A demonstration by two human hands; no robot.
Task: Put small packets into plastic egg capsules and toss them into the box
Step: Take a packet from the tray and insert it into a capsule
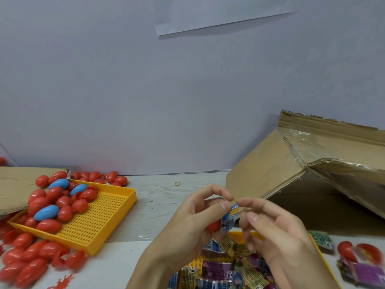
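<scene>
My left hand (193, 217) grips a red egg capsule (214, 225), mostly hidden by its fingers. My right hand (270, 230) pinches a small blue packet (231, 215) by its top edge, held against the capsule's opening. Both hands hover above a yellow tray (239, 234) with several loose packets (225, 268). The open cardboard box (291, 170) lies on its side at the right, behind my hands.
At the left, a yellow perforated tray (100, 222) holds several red and blue capsules (52, 205), and more red ones (27, 259) spill over the table. A rubber band (177, 183) lies near the wall. Packets (362, 272) and red capsule halves (345, 250) sit at the right edge.
</scene>
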